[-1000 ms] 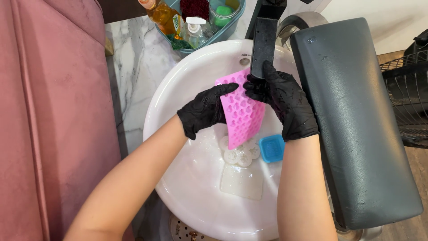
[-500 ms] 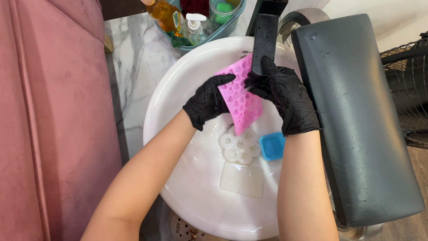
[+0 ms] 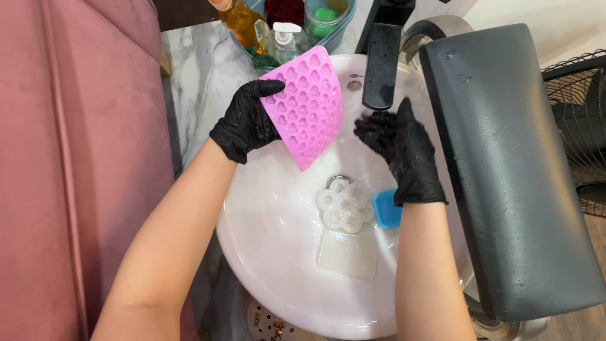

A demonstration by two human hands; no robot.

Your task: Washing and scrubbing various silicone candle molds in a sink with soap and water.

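Pink silicone, soft and bent into a shallow curve, made up the heart-cavity mould [image 3: 306,104] that the left hand [image 3: 245,123] pinched by its left edge, thumb on the face and fingers behind, above the far left part of the white basin [image 3: 265,252]. Both hands wore black gloves with a wet sheen. The right hand [image 3: 404,151] was empty, its fingers spread loosely, palm turned toward the mould and just apart from it, directly beneath the flat black tap spout [image 3: 381,66] that jutted over the basin's far rim. In the bottom of the round, glossy basin lay a clear flower-shaped mould [image 3: 344,205] over the drain, a clear rectangular mould [image 3: 347,254] touching it on the near side, and a small blue block [image 3: 385,209] just beside it, partly hidden by the right wrist. A padded black cushion [image 3: 511,177], smooth and speckled with droplets, overlapped the basin's right rim and blocked that side. Beyond the far rim, on the veined marble counter [image 3: 196,82], stood a teal tub [image 3: 344,19] holding an amber liquid bottle [image 3: 243,19], a clear pump bottle [image 3: 284,41] and a green sponge [image 3: 325,14]. Pink velvet upholstery [image 3: 76,177] filled the left side.
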